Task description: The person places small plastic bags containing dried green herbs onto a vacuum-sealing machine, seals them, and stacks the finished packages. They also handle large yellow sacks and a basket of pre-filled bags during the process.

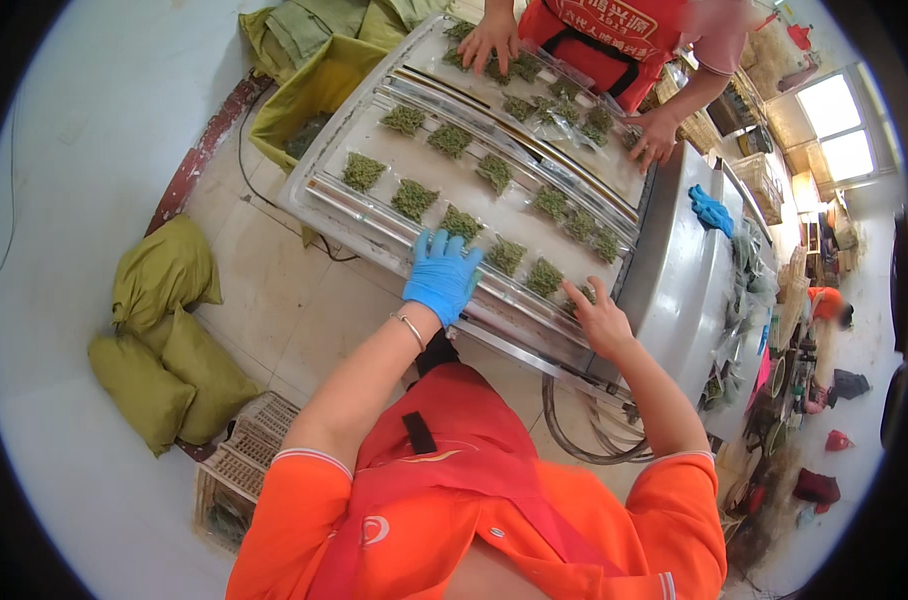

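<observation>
My left hand (442, 277), in a blue glove, lies with its fingers stretched over the near metal bar of a vacuum-sealing machine (454, 183). Its fingertips reach the lower edge of a clear bag of small green peppercorn-like pieces (461, 224). Bare, my right hand (601, 322) rests at the near right corner, fingers apart, beside another green-filled bag (586, 296) that it partly covers. Several similar bags lie in two rows between the bars, such as a bag (363, 172) at the left end. I cannot tell how firmly either hand touches the bags.
Across the machine, a co-worker's hands (491, 42) handle more bags on the far side. The raised grey lid (679, 250) stands at right, with a blue glove (711, 210) on it. Yellow-green sacks (164, 275), a plastic crate (249, 435) and a yellow lined bin (324, 85) are at left.
</observation>
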Tool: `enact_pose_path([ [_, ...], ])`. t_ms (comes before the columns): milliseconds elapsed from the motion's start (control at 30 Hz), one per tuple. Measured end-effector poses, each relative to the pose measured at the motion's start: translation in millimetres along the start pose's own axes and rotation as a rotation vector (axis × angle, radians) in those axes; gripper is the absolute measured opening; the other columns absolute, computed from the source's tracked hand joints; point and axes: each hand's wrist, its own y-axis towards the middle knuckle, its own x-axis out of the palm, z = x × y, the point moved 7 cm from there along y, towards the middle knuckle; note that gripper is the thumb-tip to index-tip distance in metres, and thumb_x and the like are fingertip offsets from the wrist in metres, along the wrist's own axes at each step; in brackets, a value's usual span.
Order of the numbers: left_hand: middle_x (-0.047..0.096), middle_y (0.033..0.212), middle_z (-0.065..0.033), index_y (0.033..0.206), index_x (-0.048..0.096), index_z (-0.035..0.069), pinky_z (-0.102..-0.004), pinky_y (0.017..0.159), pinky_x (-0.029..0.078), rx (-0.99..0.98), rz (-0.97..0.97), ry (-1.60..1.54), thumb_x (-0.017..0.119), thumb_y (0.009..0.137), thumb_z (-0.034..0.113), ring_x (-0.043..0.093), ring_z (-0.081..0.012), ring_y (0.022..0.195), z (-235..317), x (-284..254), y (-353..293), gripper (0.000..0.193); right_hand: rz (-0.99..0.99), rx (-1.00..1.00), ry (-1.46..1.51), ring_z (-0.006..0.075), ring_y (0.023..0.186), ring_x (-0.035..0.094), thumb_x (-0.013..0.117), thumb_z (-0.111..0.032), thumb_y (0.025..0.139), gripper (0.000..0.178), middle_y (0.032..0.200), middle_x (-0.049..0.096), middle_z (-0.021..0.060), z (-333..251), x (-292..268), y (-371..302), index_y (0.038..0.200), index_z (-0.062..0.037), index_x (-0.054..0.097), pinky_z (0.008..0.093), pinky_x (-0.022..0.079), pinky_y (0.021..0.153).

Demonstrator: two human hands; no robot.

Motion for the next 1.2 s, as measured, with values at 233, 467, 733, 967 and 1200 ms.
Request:
enact_pose_path([
  [233,0.05,0.121,-0.0159,0.122,0.06,0.022,-0.064,0.107,0.022,-0.083,-0.233,-0.096,0.069,0.075,0.058,0.04,-0.0406,0.122,-39.9,-8.1,3.5,0.061,-0.049,-0.13,0.148,0.0415,0.087,0.063,0.063,-0.035,0.092,0.069,0.129,0.042,0.02,-24.8,-12.4,39.4,0.151,-0.0344,0.028,0.0463,0.054,0.075],
  [467,0.015,0.159,-0.024,0.151,0.037,0.031,-0.0749,0.106,0.012,-0.477,-0.354,0.076,0.072,0.065,0.07,0.014,-0.056,0.14,-168.5,-34.8,35.6,0.101,-0.221,-0.208,0.235,0.0407,0.072,0.065,0.059,-0.055,0.089,0.079,0.12,0.047,0.0231,-116.2,-43.6,121.2,0.154,-0.0424,0.015,0.0471,0.055,0.065],
  [733,0.04,0.149,-0.0206,0.147,0.041,0.005,-0.037,0.113,0.031,-0.895,0.151,-1.114,0.056,0.096,0.032,0.041,-0.0327,0.136,-378.6,-29.2,51.5,0.059,-0.119,-0.171,0.567,0.0439,0.076,0.064,0.063,-0.047,0.09,0.078,0.117,0.048,0.0273,-277.5,-109.3,274.5,0.153,-0.0428,0.018,0.0489,0.054,0.068],
  [967,0.051,0.138,-0.0171,0.142,0.048,0.006,-0.0402,0.111,0.033,-0.545,0.128,-0.566,0.051,0.099,0.028,0.043,-0.0351,0.131,-405.6,-65.2,131.9,0.049,0.668,-0.217,1.043,0.0383,0.096,0.063,0.07,-0.018,0.086,0.06,0.126,0.048,0.0256,-286.6,-160.0,308.9,0.142,-0.0171,0.048,0.0426,0.054,0.079],
  [1200,0.043,0.14,-0.0172,0.141,0.052,0.023,-0.0592,0.11,0.022,0.257,-0.241,-0.203,0.065,0.084,0.038,0.034,-0.0379,0.132,-199.7,-31.0,147.9,0.06,0.615,0.461,0.263,0.0454,0.134,0.029,0.074,-0.045,0.077,0.064,0.141,0.036,0.0236,-149.8,-95.4,222.5,0.134,-0.0205,0.058,0.0673,0.02,0.108],
])
